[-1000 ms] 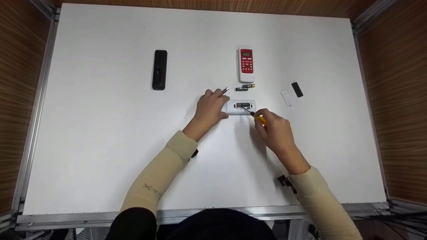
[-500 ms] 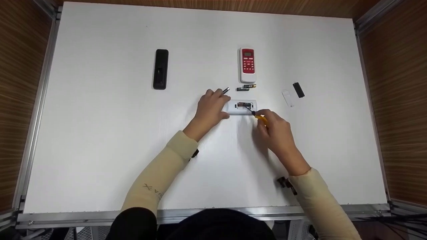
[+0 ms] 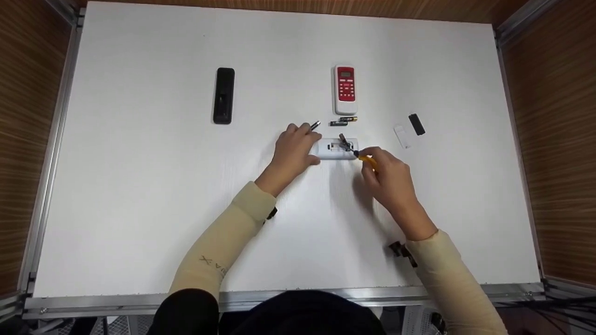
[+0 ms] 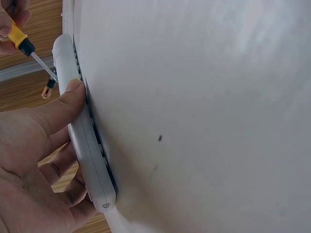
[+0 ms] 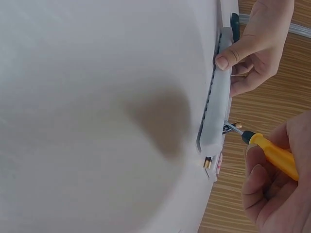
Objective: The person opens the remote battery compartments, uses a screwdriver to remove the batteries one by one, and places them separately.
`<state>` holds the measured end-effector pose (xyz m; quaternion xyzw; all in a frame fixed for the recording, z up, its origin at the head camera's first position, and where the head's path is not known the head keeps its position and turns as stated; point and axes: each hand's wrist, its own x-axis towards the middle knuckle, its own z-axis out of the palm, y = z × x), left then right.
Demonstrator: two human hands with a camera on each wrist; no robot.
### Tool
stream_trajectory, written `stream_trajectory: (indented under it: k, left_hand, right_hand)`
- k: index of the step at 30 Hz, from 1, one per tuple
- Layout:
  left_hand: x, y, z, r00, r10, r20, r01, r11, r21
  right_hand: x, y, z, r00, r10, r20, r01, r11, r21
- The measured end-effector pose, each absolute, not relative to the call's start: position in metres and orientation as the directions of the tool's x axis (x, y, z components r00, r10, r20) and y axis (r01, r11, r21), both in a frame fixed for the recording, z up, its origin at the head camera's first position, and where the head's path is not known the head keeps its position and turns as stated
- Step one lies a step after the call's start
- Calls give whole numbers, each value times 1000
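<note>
A white remote control (image 3: 322, 150) lies buttons down, its battery compartment uncovered. My left hand (image 3: 294, 148) grips its left end, thumb (image 4: 73, 97) along the near side and fingers across the far side. In my right hand (image 3: 390, 180) is a screwdriver with a yellow handle (image 5: 274, 156), held between thumb and fingers. Its metal shaft (image 4: 43, 63) reaches into the compartment. There a battery (image 3: 343, 139) tilts up out of its slot, with its copper-coloured end (image 4: 47, 91) raised past the far side of the remote.
Two loose batteries (image 3: 339, 123) lie behind the remote, just below a red-and-white remote (image 3: 345, 90). A dark, silver-tipped object (image 3: 315, 125) shows beyond the left fingers. A black remote (image 3: 224, 96) lies at left; a black cover (image 3: 416, 124) and white cover (image 3: 401, 136) lie at right.
The battery has gone from lying flat in the compartment to sticking up at a slant. My right hand and the screwdriver have shifted slightly right; the left hand keeps its place.
</note>
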<state>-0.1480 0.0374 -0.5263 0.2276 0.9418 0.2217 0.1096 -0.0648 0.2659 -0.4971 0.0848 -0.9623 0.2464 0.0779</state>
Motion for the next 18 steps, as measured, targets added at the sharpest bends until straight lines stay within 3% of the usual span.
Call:
stream_trajectory:
  k: [11,18]
  left_hand:
    - [-146,36,-526,-881,468,-74,380,790,481]
    - [-146,37,-527,-881,466,-77,376,790,484]
  right_hand:
    - [-68,274,-491,-961,-126,248,-232,853,-467]
    - [-72,277,-482,-942,-189,277,-290,874,-390]
